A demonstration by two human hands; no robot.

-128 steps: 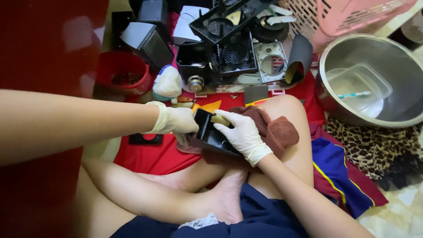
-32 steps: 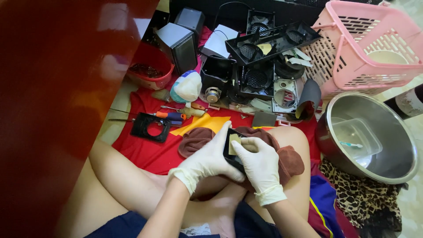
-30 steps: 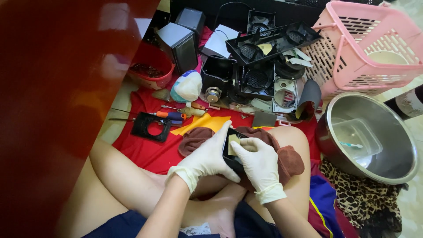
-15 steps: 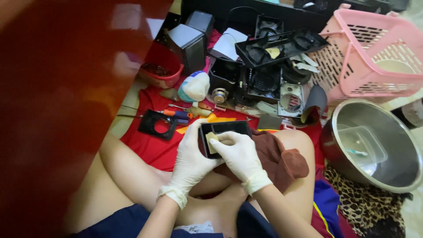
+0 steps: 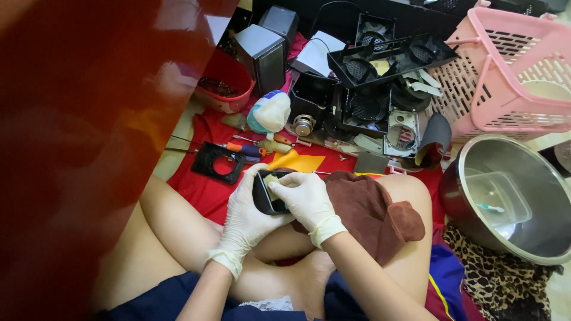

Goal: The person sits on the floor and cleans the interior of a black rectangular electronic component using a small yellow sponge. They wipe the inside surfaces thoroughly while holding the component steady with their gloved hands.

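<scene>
My left hand [image 5: 247, 217], in a white glove, cups a small black plastic housing [image 5: 266, 195] from below and the side. My right hand [image 5: 306, 199], also gloved, rests over the housing's open face, its fingers pressing a small yellowish pad [image 5: 270, 180] into it. Both hands hover above my crossed legs. A brown cloth [image 5: 369, 211] lies draped over my right knee, just right of the hands.
A red mat [image 5: 205, 190] holds a black square frame [image 5: 217, 163], a screwdriver [image 5: 244, 148], a yellow sheet [image 5: 297, 161] and black fan housings [image 5: 380, 65]. At right stand a steel bowl [image 5: 523, 208] with a clear tub inside, and a pink basket [image 5: 511, 77]. A red glossy surface [image 5: 77, 137] fills the left.
My hands with the black housing have shifted left, off the brown cloth. The housing is now tilted on edge in my left hand, and my right hand has moved over its face.
</scene>
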